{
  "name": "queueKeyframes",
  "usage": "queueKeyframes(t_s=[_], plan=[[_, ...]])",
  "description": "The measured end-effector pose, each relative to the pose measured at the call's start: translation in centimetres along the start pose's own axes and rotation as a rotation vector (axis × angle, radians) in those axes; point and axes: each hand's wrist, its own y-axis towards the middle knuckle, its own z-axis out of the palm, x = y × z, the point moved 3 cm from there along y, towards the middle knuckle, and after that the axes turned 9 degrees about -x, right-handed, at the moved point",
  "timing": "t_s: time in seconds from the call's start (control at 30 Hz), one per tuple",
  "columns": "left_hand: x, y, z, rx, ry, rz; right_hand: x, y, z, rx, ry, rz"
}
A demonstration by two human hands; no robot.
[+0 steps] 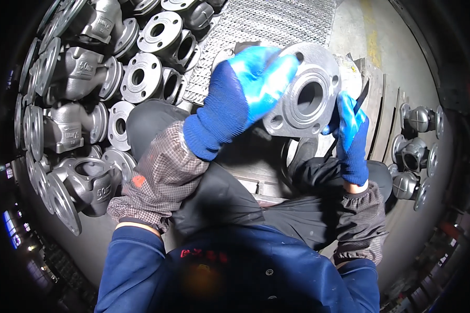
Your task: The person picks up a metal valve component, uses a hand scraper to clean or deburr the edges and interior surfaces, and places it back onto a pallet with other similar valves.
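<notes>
A grey cast valve body [330, 71] is raised in front of me, its round flange with bolt holes and a central bore turned toward me. My left hand [256, 78], in a blue coated glove, is closed on the flange's upper left edge. Right of the flange, my right hand [350, 117], gloved alike, is closed around a thin dark tool [362, 95] whose flat end sticks up past the fingers. The tool's exact kind does not show. Whether the right fingers also touch the casting is hidden.
Many similar flanged valve bodies [141, 77] are stacked at my left. Several more castings [415, 155] stand at the right. Ahead lies a patterned metal plate [277, 22]; wooden slats [377, 112] run beside my right hand. My bent knees flank the work area.
</notes>
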Motion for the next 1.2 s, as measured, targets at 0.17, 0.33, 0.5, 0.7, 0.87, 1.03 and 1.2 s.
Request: queueKeyframes(t_s=[0.17, 0.33, 0.5, 0.7, 0.87, 1.03, 1.2], plan=[[-0.3, 0.2, -4.4, -0.117, 0.095, 0.037, 1.7, 0.9, 2.3, 0.183, 0.07, -0.205], [0.8, -0.7, -10.6, -0.134, 0.9, 0.587, 5.0, 1.7, 7.3, 0.355, 0.261, -0.021], [3.5, -0.6, -14.7, -0.41, 0.272, 0.022, 8.4, 1.9, 11.6, 0.438, 0.404, -0.015], [4.2, -0.6, -16.4, -0.528, -0.336, -0.26, 10.2, 3.2, 14.6, 0.466, 0.351, -0.188], [4.4, -2.2, -16.6, -0.517, -0.374, -0.32, 9.3, 2.8, 13.8, 0.383, 0.241, -0.416], [2.8, -3.4, -16.1, -0.192, 0.613, 0.141, 9.0, 1.6, 12.0, 0.332, 0.135, -0.344], [0.9, -4.5, -13.1, -0.346, -0.063, -0.397, 6.8, 0.9, 8.4, 0.388, 0.096, -0.257]])
